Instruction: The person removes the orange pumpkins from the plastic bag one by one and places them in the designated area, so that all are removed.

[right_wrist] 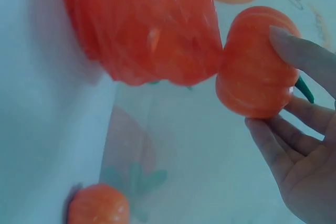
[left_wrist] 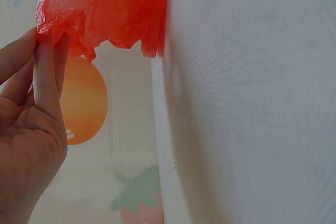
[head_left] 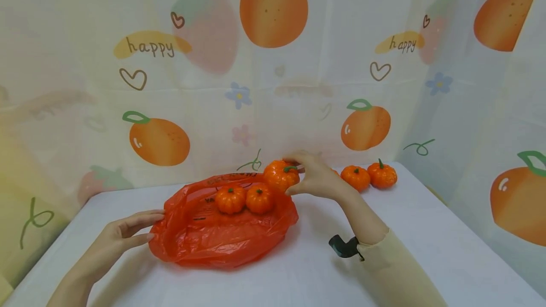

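A red plastic bag lies open on the table, its mouth toward me. Inside it sit two small orange pumpkins, one on the left and one on the right. My left hand pinches the bag's left edge between thumb and fingers, which the left wrist view also shows. At the bag's right rim, my right hand grips another small pumpkin by its sides. Its green stem points toward the palm. In the right wrist view this pumpkin is right beside the bag's outer wall.
To the right on the white table stand a pumpkin and another with an upright stem; a third is mostly hidden behind the right hand. A fruit-printed cloth hangs behind the table. A black device sits at the right wrist.
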The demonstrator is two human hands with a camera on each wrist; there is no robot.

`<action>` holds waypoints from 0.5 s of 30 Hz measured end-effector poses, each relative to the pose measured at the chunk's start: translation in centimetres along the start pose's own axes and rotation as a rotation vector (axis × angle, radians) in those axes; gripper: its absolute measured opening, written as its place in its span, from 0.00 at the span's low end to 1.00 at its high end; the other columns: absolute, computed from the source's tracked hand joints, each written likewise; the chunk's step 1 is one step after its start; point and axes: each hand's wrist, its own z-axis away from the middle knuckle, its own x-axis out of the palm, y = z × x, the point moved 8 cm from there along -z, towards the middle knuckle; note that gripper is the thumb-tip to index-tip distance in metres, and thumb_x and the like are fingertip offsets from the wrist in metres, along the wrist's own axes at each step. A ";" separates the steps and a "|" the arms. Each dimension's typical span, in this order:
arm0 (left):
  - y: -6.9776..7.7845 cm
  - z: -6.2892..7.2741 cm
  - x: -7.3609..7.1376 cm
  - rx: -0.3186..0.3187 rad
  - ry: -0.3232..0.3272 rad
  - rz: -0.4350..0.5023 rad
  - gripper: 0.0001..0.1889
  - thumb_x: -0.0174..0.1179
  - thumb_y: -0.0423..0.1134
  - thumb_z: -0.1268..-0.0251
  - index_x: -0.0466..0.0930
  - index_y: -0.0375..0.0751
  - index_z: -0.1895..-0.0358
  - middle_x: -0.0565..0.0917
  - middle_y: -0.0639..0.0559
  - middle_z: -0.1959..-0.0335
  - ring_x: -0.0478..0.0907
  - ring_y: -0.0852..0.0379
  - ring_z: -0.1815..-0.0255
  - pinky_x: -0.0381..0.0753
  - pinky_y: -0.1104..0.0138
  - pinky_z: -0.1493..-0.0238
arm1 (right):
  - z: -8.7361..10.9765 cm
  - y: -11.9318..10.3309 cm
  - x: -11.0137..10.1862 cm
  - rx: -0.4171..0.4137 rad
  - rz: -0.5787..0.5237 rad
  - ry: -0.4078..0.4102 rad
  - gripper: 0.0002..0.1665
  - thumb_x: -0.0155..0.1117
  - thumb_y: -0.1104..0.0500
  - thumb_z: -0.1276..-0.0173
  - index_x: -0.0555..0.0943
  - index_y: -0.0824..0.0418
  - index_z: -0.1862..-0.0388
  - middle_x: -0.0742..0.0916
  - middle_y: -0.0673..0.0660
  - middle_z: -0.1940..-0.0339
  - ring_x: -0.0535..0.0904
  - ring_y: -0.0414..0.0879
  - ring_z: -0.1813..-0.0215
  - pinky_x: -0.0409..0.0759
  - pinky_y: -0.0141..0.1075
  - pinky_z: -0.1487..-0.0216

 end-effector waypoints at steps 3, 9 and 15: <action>0.0 0.0 0.0 0.004 -0.001 0.000 0.20 0.59 0.34 0.31 0.76 0.34 0.37 0.80 0.76 0.41 0.71 0.86 0.41 0.75 0.83 0.49 | 0.5 0.7 -0.3 -0.006 0.015 0.013 0.44 0.81 0.58 0.50 0.74 0.57 0.33 0.81 0.54 0.38 0.79 0.53 0.39 0.80 0.49 0.37; -0.1 -0.1 0.1 0.017 -0.008 0.004 0.20 0.59 0.34 0.31 0.76 0.33 0.37 0.80 0.75 0.41 0.71 0.86 0.40 0.75 0.83 0.49 | 1.6 1.7 -1.0 -0.014 0.035 0.048 0.43 0.81 0.58 0.52 0.76 0.50 0.34 0.81 0.51 0.36 0.78 0.51 0.37 0.80 0.51 0.37; -0.1 -0.1 0.1 0.029 -0.008 0.006 0.20 0.59 0.33 0.31 0.76 0.33 0.37 0.80 0.74 0.40 0.71 0.85 0.40 0.75 0.83 0.48 | 2.9 3.2 -1.5 0.077 0.055 0.058 0.43 0.81 0.55 0.51 0.75 0.51 0.34 0.82 0.50 0.37 0.77 0.51 0.35 0.79 0.52 0.36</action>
